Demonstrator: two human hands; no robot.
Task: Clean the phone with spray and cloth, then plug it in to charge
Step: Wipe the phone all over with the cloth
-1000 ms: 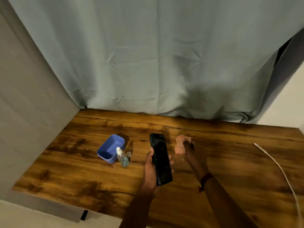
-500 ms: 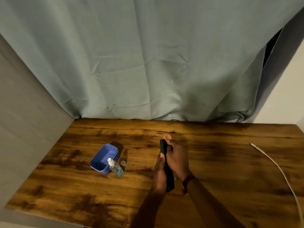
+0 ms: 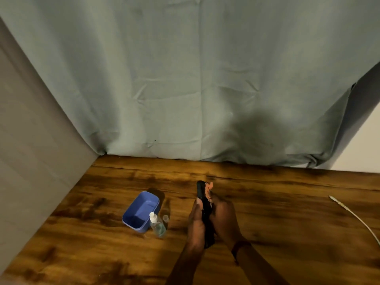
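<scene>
Head view: phone (image 3: 201,190) edge-on, cloth (image 3: 209,187) mostly hidden between hands.

Dim corner with a wooden bench and a curtain

A dark-stained wooden bench (image 3: 287,202) stood against a creased grey-green curtain (image 3: 185,79) that hung down to its far edge; a plain grey wall (image 3: 30,151) closed the left side, a pale wall (image 3: 362,149) showed at right, and warm light fell across the wood.

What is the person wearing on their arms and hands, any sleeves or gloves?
No gloves or sleeves show: both forearms are bare. The left hand wears nothing visible. The right hand has a dark red band around its wrist.
</scene>
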